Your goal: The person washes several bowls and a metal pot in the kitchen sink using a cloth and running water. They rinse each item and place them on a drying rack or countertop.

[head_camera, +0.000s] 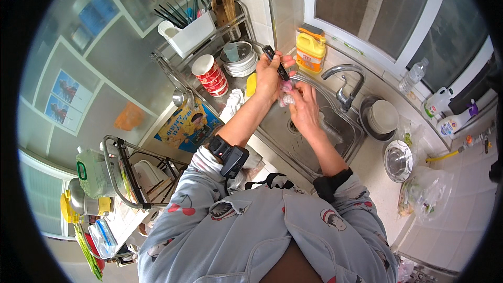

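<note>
My left hand grips a slim black utensil or handle, tilted above the sink's far left rim. Its exact kind cannot be told. Against its lower end, my right hand pinches a crumpled pink and white scrubbing cloth. Below both hands lies the stainless steel sink, with a drain strainer in its basin. A chrome faucet rises at the sink's back right. Beside my left wrist are a yellow sponge and a white rag.
Red patterned bowls and stacked white plates stand on the left. A yellow detergent jug is behind the sink. To the right are white bowls in a metal basin, a steel bowl and a plastic bag.
</note>
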The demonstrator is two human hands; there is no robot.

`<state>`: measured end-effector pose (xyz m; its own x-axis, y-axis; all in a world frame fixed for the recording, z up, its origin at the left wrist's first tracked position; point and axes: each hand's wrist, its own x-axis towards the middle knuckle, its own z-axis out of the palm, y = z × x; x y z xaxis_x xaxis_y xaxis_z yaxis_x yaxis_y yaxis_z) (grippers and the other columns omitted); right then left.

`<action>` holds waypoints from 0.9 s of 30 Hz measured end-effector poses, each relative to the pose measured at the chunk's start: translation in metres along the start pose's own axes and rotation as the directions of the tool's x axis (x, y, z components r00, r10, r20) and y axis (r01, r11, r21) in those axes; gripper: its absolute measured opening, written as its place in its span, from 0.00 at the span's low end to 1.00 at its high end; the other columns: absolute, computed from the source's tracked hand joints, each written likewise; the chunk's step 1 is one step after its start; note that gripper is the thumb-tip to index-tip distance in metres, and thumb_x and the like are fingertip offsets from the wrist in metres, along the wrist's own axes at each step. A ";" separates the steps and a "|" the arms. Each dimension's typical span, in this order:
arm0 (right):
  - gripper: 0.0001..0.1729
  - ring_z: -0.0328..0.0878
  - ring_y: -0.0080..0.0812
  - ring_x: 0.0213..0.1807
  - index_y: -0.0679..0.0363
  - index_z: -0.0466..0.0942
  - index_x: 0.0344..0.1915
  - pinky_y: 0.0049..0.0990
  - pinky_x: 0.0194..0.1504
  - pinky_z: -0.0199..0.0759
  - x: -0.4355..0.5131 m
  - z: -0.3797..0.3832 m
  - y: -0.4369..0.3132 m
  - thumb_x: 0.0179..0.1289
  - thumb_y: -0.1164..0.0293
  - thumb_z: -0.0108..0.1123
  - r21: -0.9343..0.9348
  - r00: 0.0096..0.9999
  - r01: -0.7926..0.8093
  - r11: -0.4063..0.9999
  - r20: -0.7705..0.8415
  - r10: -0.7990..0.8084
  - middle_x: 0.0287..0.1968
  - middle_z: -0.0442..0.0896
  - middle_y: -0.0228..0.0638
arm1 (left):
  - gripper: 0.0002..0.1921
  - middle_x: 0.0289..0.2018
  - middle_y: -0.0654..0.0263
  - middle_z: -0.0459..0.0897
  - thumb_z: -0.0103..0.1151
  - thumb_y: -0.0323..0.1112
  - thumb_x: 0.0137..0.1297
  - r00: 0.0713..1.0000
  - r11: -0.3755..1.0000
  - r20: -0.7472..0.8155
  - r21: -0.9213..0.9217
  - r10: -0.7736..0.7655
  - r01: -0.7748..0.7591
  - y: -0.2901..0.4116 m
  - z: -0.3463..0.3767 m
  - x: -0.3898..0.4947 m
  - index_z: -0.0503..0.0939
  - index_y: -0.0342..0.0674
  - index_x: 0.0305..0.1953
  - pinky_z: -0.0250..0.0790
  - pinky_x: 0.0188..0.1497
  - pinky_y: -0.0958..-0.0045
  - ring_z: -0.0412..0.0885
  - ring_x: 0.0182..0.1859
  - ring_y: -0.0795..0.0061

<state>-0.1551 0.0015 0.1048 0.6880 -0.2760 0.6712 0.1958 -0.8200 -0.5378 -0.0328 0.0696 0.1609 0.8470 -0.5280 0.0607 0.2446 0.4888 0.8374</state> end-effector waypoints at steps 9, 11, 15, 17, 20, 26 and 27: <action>0.23 0.68 0.45 0.51 0.64 0.73 0.46 0.39 0.50 0.66 0.006 0.002 0.000 0.45 0.84 0.57 -0.045 0.999 0.031 0.998 0.017 -0.031 0.49 0.70 0.39 | 0.07 0.37 0.55 0.78 0.38 0.33 0.74 0.996 0.996 -0.036 0.039 0.077 -0.076 0.007 0.004 -0.002 0.66 0.39 0.44 0.78 0.38 0.59 0.81 0.39 0.65; 0.23 0.68 0.44 0.50 0.63 0.73 0.46 0.38 0.50 0.67 0.002 0.002 0.000 0.45 0.84 0.58 -0.078 0.998 -0.002 0.997 0.059 0.006 0.48 0.70 0.38 | 0.06 0.37 0.55 0.78 0.38 0.33 0.74 0.995 0.996 -0.062 0.047 0.079 -0.076 0.009 0.001 -0.002 0.66 0.39 0.44 0.78 0.38 0.59 0.81 0.39 0.65; 0.24 0.68 0.42 0.49 0.62 0.74 0.46 0.37 0.48 0.67 -0.013 -0.004 0.007 0.43 0.83 0.60 -0.217 0.984 -0.019 0.976 0.167 0.056 0.47 0.70 0.37 | 0.06 0.35 0.57 0.78 0.39 0.31 0.73 0.975 0.977 -0.071 -0.003 0.213 -0.213 0.029 -0.016 0.009 0.67 0.38 0.42 0.79 0.35 0.66 0.81 0.36 0.68; 0.22 0.68 0.40 0.49 0.61 0.76 0.43 0.37 0.49 0.67 -0.024 -0.005 0.015 0.42 0.83 0.60 -0.208 0.988 0.035 0.978 0.151 -0.003 0.47 0.70 0.36 | 0.06 0.36 0.57 0.78 0.39 0.31 0.73 0.971 0.974 -0.075 0.004 0.227 -0.227 0.037 -0.027 0.014 0.68 0.38 0.42 0.79 0.36 0.64 0.80 0.37 0.68; 0.18 0.68 0.40 0.49 0.61 0.78 0.40 0.37 0.51 0.66 -0.043 -0.001 0.036 0.44 0.81 0.60 -0.243 0.991 0.043 0.969 0.133 -0.011 0.47 0.70 0.36 | 0.06 0.35 0.58 0.78 0.39 0.31 0.73 0.965 0.975 -0.148 -0.015 0.217 -0.222 0.041 -0.042 0.018 0.68 0.38 0.42 0.79 0.37 0.61 0.80 0.36 0.68; 0.15 0.74 0.36 0.46 0.64 0.77 0.43 0.29 0.50 0.68 -0.088 -0.007 0.106 0.54 0.81 0.55 0.073 0.915 -0.400 0.914 -0.035 0.403 0.46 0.77 0.38 | 0.08 0.40 0.54 0.75 0.38 0.36 0.74 0.914 0.920 -0.361 -0.264 0.185 -0.291 0.071 -0.081 0.034 0.64 0.37 0.43 0.74 0.46 0.38 0.78 0.40 0.62; 0.13 0.75 0.33 0.45 0.64 0.77 0.44 0.27 0.50 0.68 -0.090 -0.009 0.113 0.57 0.80 0.54 0.246 0.815 -0.556 0.794 -0.027 0.579 0.45 0.79 0.37 | 0.08 0.41 0.55 0.74 0.36 0.36 0.74 0.911 0.914 -0.378 -0.287 0.166 -0.286 0.074 -0.088 0.037 0.64 0.38 0.44 0.73 0.47 0.37 0.77 0.40 0.64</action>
<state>-0.2014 -0.0704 -0.0117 0.6550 -0.7133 0.2496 -0.0550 -0.3744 -0.9256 0.0580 0.1477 0.1775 0.9904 -0.1375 -0.0111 0.1173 0.7971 0.5923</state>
